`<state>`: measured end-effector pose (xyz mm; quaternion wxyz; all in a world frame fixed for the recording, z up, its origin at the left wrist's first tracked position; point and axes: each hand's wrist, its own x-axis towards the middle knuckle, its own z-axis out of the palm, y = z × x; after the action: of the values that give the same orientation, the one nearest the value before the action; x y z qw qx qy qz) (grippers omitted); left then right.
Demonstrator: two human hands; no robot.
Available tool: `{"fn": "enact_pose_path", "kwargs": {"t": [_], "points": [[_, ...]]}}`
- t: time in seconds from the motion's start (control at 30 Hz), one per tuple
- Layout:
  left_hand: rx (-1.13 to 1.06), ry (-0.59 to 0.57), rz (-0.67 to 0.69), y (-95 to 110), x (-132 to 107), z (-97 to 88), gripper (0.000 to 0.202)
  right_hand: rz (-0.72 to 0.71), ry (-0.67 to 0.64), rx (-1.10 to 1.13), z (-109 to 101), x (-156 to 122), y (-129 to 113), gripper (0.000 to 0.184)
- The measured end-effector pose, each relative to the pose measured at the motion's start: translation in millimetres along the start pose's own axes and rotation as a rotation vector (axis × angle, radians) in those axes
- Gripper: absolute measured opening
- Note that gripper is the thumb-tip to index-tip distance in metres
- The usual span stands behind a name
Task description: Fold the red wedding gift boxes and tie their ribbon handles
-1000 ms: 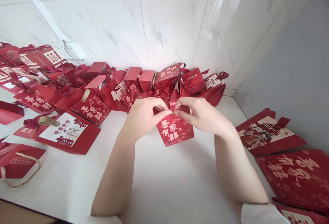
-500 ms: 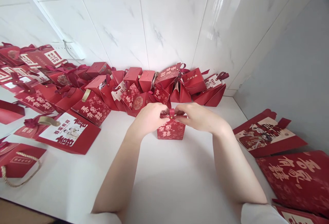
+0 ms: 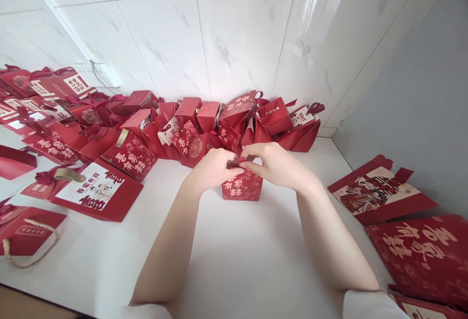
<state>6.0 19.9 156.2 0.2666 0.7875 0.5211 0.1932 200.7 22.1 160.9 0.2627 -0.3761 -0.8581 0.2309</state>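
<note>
A small red gift box (image 3: pixel 242 187) with gold characters stands upright on the white table (image 3: pixel 234 255) in the middle of the view. My left hand (image 3: pixel 212 169) and my right hand (image 3: pixel 275 164) meet over its top. Both pinch the dark red ribbon handle (image 3: pixel 236 163) at the box's closure, fingers pressed together. The top flaps are mostly hidden under my fingers.
A long row of folded red gift boxes (image 3: pixel 204 119) lines the tiled wall behind. Flat red paper bags (image 3: pixel 98 189) lie at the left, one with a rope handle (image 3: pixel 25 246). More flat red bags (image 3: pixel 420 250) lie at the right, beside a grey wall.
The box was tilted and lifted a second ago; it now stands on the table, a little farther from me. My hands came closer together over its top.
</note>
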Motion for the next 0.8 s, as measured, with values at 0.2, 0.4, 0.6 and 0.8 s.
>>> {"fn": "enact_pose_path", "kwargs": {"t": [0.2,0.4,0.6,0.8], "points": [[0.001,0.008,0.031,0.4,0.5,-1.3,0.015,0.034,0.085,-0.102,-2.5,1.8,-0.4,0.011],[0.053,0.039,0.051,1.6,-1.3,-3.9,0.015,0.017,0.110,-0.055,-1.7,2.9,0.6,0.009],[-0.084,0.163,0.111,-0.9,-9.6,-21.9,0.018,-0.037,0.237,0.120,-4.1,0.6,-4.3,0.012],[-0.008,0.443,0.077,5.8,-23.0,-32.7,0.022,0.089,0.153,0.145,-2.4,-0.4,-2.6,0.005]]}}
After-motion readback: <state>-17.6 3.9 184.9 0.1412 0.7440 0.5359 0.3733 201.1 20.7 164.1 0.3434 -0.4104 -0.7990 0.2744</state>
